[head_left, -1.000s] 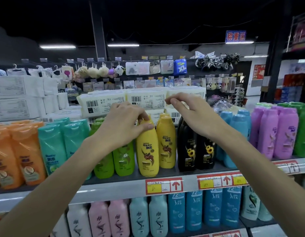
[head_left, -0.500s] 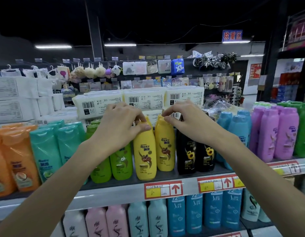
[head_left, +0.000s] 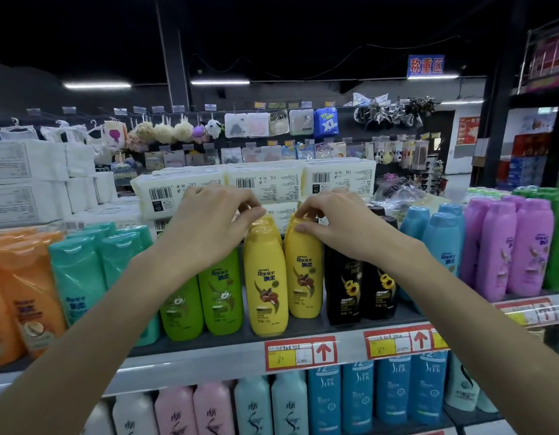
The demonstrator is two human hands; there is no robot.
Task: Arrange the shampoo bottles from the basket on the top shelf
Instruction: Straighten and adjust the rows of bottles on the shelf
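Left hand (head_left: pixel 209 229) and right hand (head_left: pixel 345 229) each pinch yellow bottles (head_left: pixel 265 287) on the nearly full shelf (head_left: pixel 193 364); basket unseen.

Dim shop, black ceiling (head_left: pixel 272 26). We note the light comes from ceiling tubes (head_left: pixel 220 82) far back, which bloom white; the blue sign (head_left: pixel 425 65) glows.

The top shelf (head_left: pixel 209 339) front is evenly lit, with soft shadow on its board under the bottles. The left yellow bottle (head_left: pixel 265 277) and right yellow bottle (head_left: pixel 305 277) are sharp, with readable labels.

We see white glare streaks on the teal bottles (head_left: pixel 80 277) and purple bottles (head_left: pixel 497 246). The lower-shelf bottles (head_left: pixel 325 400) are darker and softer.

Wide-angle bend stretches the left forearm (head_left: pixel 99 324) and right forearm (head_left: pixel 475 309) and curves the shelf line at the edges. The back-wall goods (head_left: pixel 272 124) are slightly smeared.
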